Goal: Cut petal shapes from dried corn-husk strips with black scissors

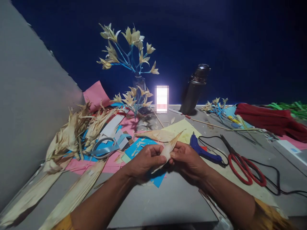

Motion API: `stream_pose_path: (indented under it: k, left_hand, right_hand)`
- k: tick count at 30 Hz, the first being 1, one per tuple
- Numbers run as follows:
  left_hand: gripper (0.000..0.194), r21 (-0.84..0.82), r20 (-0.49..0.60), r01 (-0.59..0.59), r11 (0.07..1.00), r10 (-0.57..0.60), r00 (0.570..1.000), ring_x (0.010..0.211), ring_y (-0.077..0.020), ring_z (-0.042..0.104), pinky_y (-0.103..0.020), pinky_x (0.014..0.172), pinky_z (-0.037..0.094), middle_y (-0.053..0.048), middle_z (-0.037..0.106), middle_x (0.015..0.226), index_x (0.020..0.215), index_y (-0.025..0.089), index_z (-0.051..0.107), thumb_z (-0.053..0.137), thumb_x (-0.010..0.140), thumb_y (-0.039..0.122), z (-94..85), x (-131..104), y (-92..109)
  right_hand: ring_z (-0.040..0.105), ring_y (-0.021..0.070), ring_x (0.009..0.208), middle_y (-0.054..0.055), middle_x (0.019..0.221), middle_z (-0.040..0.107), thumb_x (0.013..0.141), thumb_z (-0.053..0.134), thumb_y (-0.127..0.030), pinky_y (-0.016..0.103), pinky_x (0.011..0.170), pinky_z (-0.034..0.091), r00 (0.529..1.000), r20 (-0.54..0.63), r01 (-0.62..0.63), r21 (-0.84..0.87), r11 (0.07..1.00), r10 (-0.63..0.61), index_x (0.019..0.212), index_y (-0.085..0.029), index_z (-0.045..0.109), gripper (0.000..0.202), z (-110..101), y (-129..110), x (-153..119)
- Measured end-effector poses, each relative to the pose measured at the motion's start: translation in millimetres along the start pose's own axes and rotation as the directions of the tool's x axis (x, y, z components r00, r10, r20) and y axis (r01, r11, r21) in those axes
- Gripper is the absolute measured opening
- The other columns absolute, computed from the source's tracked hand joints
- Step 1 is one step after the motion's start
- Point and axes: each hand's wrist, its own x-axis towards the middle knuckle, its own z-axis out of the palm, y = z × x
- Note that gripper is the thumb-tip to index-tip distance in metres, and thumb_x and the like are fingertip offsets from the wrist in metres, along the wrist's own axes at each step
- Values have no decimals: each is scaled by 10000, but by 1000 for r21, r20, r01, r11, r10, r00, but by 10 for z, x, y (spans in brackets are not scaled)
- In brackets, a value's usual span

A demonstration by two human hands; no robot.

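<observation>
1. A person's left hand (149, 159) and right hand (188, 159) pinch a pale husk piece (169, 149) between thumbs and fingers, above the near middle of a gray bench (177, 204).
2. Blue paper (141, 148) lies below the hands; just right of them rest a blue glue gun (205, 151) and red-handled scissors (242, 166).
3. Dried husks (72, 134) and a roll of ribbon (104, 148) lie at left, among pink sheets.
4. On the far side, husk flowers (130, 36) on blue stems rise from a bottle (139, 83), left of a dark flask (193, 92).
</observation>
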Motion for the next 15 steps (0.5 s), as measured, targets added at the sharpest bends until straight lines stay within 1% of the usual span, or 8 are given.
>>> stream_pose_path:
  k: [3, 6, 8, 12, 15]
  left_hand:
    - [336, -13, -65, 4, 1000, -5, 998, 565, -96, 508, -226, 556, 371, -29, 605, 671, 794, 106, 672, 850, 656, 355, 15, -5, 7]
    - [335, 20, -87, 17, 1000, -16, 996, 523, -63, 417, -201, 508, 290, 19, 517, 620, 761, 118, 622, 848, 663, 346, 10, -3, 6]
    - [344, 43, -63, 23, 999, -20, 998, 524, -57, 392, -198, 499, 259, 25, 495, 622, 748, 120, 601, 841, 672, 355, -8, -5, 7]
    - [373, 24, 6, 54, 998, -55, 998, 530, -64, 401, -207, 504, 246, 13, 507, 635, 751, 123, 591, 851, 647, 369, -61, -19, 12]
    - [385, 2, 13, 71, 997, -71, 997, 533, -68, 409, -213, 506, 242, 4, 522, 643, 743, 125, 588, 862, 624, 368, -76, -33, 18]
  right_hand:
    - [611, 144, 699, 54, 835, 687, 673, 857, -266, 263, 672, 482, 998, 9, 68, -24, 997, -67, 986, -147, 685, 377, 24, -4, -16]
    - [620, 157, 727, 54, 841, 696, 682, 851, -247, 276, 697, 484, 996, -37, 85, -33, 996, -86, 983, -157, 678, 358, 40, 24, -10]
    - [603, 142, 673, 42, 780, 688, 674, 854, -229, 257, 658, 471, 997, -46, 62, -13, 998, -62, 930, -147, 681, 320, 38, 30, 0]
    - [559, 124, 622, 29, 721, 656, 653, 850, -201, 244, 621, 452, 1000, 0, 28, 57, 998, -28, 865, -125, 676, 285, -8, -27, 6]
    - [523, 111, 589, 18, 671, 620, 646, 851, -202, 230, 582, 428, 1000, 28, 2, 80, 997, -4, 804, -119, 657, 264, -42, -80, 0]
